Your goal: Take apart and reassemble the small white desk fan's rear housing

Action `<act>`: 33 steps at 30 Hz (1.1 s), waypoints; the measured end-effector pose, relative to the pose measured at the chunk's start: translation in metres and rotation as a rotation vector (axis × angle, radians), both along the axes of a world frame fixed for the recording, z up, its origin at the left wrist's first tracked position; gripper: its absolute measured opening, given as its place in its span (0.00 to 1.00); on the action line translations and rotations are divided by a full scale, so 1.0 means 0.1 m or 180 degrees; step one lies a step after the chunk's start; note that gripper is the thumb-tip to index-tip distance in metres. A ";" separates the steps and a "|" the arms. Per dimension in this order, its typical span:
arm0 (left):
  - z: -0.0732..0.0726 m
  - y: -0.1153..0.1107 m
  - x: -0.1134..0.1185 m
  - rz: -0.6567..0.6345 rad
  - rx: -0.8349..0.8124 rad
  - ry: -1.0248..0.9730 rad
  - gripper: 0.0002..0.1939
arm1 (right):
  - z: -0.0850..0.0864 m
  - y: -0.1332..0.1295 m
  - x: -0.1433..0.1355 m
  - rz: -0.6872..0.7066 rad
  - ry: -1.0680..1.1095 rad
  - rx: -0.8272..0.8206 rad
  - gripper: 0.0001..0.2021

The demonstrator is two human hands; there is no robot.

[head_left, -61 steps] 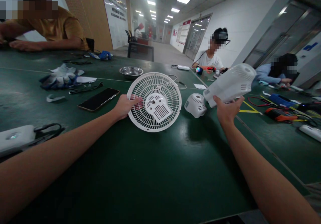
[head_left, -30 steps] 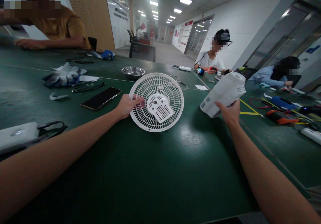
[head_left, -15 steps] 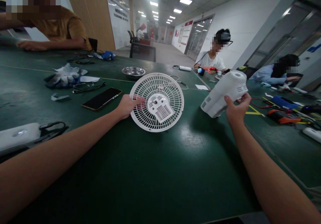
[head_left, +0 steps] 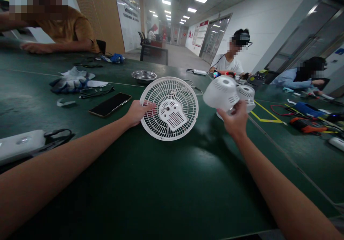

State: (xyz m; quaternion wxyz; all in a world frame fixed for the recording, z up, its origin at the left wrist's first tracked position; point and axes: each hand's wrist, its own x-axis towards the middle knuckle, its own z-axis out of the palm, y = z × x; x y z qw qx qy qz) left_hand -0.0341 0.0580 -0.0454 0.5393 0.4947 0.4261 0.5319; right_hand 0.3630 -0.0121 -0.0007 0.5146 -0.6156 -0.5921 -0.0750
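My left hand (head_left: 135,113) grips the left rim of a round white fan grille (head_left: 192,108), thumb over the ribs. The grille is tilted towards me, with a slotted plate at its centre. To its right, my right hand (head_left: 236,120) is closed on a white plastic fan housing (head_left: 220,92), held by its lower side above the table. Two rounded, vented parts of white plastic show there, one on each side of my fingers; whether they are one piece I cannot tell. My fingers hide part of the housing.
On the green table (head_left: 150,190) lie a phone (head_left: 110,104), work gloves (head_left: 70,83), a metal bowl (head_left: 144,76) and a white device (head_left: 23,143). A multimeter (head_left: 306,125) with leads lies at right. Co-workers sit at the far side and right.
My right hand has moved left, towards the grille, and turned the white housing so its rounded vented ends now show. My left hand and the grille have hardly moved.
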 end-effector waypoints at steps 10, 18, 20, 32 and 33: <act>0.05 -0.02 0.00 -0.0029 -0.0075 0.0009 0.09 | -0.47 0.27 -0.06 -0.0187 -0.0445 -0.1616 0.35; 0.02 0.00 -0.01 -0.0017 -0.0005 0.0062 0.09 | -0.27 0.09 -0.29 0.0105 -0.0461 -0.0879 0.35; 0.01 0.00 0.00 0.0030 0.0053 0.0094 0.08 | -0.21 -0.03 -0.49 0.0565 0.0049 -0.0591 0.30; -0.02 -0.15 0.10 0.0283 0.1343 0.0493 0.18 | -0.27 -0.48 -1.41 0.2989 0.3748 -0.2070 0.17; -0.04 -0.14 0.10 0.0161 0.1323 0.0376 0.21 | -0.28 -0.46 -1.39 0.2925 0.3673 -0.1874 0.18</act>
